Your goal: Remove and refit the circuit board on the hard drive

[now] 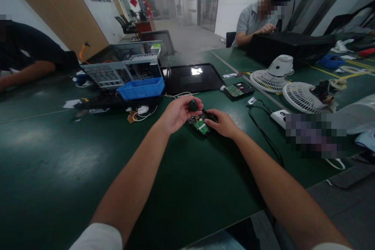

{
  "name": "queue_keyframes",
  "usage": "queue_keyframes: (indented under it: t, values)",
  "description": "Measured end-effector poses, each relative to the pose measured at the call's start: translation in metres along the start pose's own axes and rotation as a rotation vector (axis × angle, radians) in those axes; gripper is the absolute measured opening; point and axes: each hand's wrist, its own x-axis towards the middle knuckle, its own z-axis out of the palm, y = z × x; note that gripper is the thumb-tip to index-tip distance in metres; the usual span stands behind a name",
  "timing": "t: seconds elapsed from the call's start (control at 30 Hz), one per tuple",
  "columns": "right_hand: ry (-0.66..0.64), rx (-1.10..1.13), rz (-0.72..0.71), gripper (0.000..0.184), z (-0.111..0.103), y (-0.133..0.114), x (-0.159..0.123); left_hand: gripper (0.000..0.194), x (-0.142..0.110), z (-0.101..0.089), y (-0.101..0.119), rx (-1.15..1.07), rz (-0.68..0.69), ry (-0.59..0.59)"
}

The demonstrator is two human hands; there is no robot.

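Observation:
My left hand (179,114) is raised over the table with its fingers curled around a small dark, rounded, knob-like thing (192,104). The rest of that thing is hidden, so its kind does not show. Just below and to the right lies a small opened black device (202,125) with a green circuit board showing. My right hand (222,122) grips the right edge of this device between thumb and fingers. Its far edge is partly covered by my hands.
Behind my hands are a blue bin (142,88), an opened computer case (111,75) and a dark flat panel (193,78). To the right lie a hard drive (238,90), a black cable (265,134) and white fan parts (269,77). Two people sit across the table.

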Motion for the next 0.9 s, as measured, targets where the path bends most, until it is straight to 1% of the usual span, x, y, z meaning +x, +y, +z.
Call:
queue_keyframes:
  t: [0.13, 0.33, 0.5, 0.63, 0.73, 0.9]
  values:
    - [0.006, -0.007, -0.015, 0.045, 0.0008, 0.0012, 0.0006, 0.019, -0.0003, -0.0021, -0.0008, 0.021, 0.03, -0.048]
    - [0.007, -0.023, -0.012, 0.043, 0.0012, 0.0018, 0.001, 0.021, -0.0003, -0.0051, 0.0002, 0.078, 0.038, -0.05]
    - [-0.003, -0.017, 0.0, 0.043, -0.0003, -0.0009, 0.0005, 0.026, -0.0024, -0.0042, 0.0034, 0.137, 0.033, -0.017]
    - [-0.006, -0.029, -0.005, 0.042, -0.0015, -0.0024, 0.0003, 0.027, -0.0026, -0.0033, 0.0047, 0.138, 0.012, -0.01]
    - [-0.012, -0.033, -0.007, 0.043, -0.002, -0.0028, 0.0, 0.024, -0.0019, -0.0026, 0.0042, 0.108, -0.004, 0.019]
    - [-0.01, -0.042, 0.01, 0.044, -0.0028, -0.0047, -0.0008, 0.015, -0.0016, -0.0005, 0.0032, 0.059, 0.008, 0.082]
